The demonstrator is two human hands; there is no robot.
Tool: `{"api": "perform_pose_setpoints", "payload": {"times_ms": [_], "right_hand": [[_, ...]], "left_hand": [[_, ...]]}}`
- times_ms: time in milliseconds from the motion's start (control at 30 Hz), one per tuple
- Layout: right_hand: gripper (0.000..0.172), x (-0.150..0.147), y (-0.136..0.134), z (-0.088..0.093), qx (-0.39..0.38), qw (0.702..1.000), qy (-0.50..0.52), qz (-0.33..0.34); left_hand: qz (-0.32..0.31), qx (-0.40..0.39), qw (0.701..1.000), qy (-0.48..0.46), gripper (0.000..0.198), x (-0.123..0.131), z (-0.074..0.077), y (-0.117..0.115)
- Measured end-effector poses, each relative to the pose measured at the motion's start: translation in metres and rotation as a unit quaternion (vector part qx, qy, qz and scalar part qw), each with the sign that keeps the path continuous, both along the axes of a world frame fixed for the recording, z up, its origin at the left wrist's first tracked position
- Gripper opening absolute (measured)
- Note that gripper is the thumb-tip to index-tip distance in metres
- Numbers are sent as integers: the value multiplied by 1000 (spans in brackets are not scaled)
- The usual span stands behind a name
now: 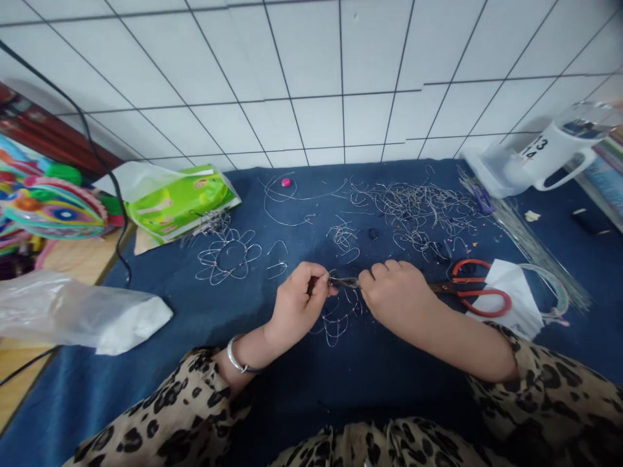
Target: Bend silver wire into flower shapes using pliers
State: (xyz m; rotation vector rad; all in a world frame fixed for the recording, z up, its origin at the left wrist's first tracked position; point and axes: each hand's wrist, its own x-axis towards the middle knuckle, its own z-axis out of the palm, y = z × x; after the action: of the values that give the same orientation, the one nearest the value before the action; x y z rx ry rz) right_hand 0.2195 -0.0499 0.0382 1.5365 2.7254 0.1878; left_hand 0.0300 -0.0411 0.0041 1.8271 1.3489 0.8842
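Observation:
My left hand (298, 301), a silver bangle on its wrist, is closed in a pinch at the upper edge of a petalled wire flower frame (335, 319). My right hand (395, 290) is wrapped round a metal tool that looks like pliers (346, 282). The narrow jaws point left and meet the wire at my left fingertips; the handles are hidden in my palm. Small pinkish beads dot the frame's inner ring. Another wire flower frame (228, 257) lies flat on the blue cloth (195, 331) to the left. Short bent wires (277, 258) lie between.
Wire offcuts (413, 204) are heaped at the back right, near straight wires (545, 253). Orange-handled scissors (487, 302) lie right of my right hand. A green tissue pack (180, 201), a plastic bag (82, 314), a pink bead (286, 183) and a white mug (555, 155) stand around.

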Motion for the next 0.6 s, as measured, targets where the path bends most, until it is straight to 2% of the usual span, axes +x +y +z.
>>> {"api": "perform_pose_setpoints", "payload": {"times_ms": [600], "right_hand": [[16,2,2,0,-17,1000,17,12]], "left_hand": [[-20,40,999,-2,5,-2,-2,-2]]}}
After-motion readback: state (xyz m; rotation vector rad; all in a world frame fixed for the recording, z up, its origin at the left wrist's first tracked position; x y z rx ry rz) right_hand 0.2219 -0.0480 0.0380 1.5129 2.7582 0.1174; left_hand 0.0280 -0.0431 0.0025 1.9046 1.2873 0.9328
